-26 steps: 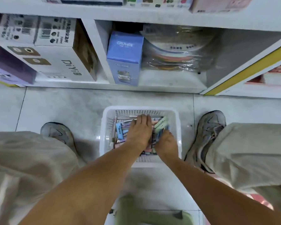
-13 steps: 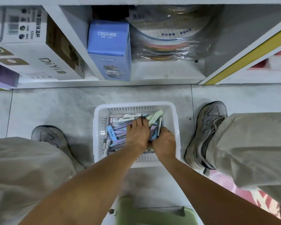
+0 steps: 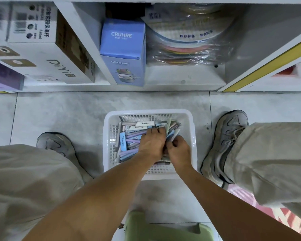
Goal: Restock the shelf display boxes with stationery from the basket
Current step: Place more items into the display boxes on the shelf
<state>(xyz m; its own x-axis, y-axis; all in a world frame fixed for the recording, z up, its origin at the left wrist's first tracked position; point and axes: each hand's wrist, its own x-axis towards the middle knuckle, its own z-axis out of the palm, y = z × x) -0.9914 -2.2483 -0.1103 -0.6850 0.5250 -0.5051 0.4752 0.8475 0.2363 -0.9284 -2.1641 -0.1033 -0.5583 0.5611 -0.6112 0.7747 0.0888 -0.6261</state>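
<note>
The basket [image 3: 149,114] sits on the floor between my feet, directly under both hands, so I can reach straight down. My left hand [image 3: 152,142] and right hand [image 3: 177,150] are together over the stationery [image 3: 130,138] — fingers curled, gathering a bundle of packs. The right hand pinches several upright packs; the left closes on the pile beside it — steadying it, I judge.

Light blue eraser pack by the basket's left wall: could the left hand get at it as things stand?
Probably yes. The light blue eraser pack lies exposed on top of the pile, just beside the left hand, already inside the basket; nothing covers it.
</note>
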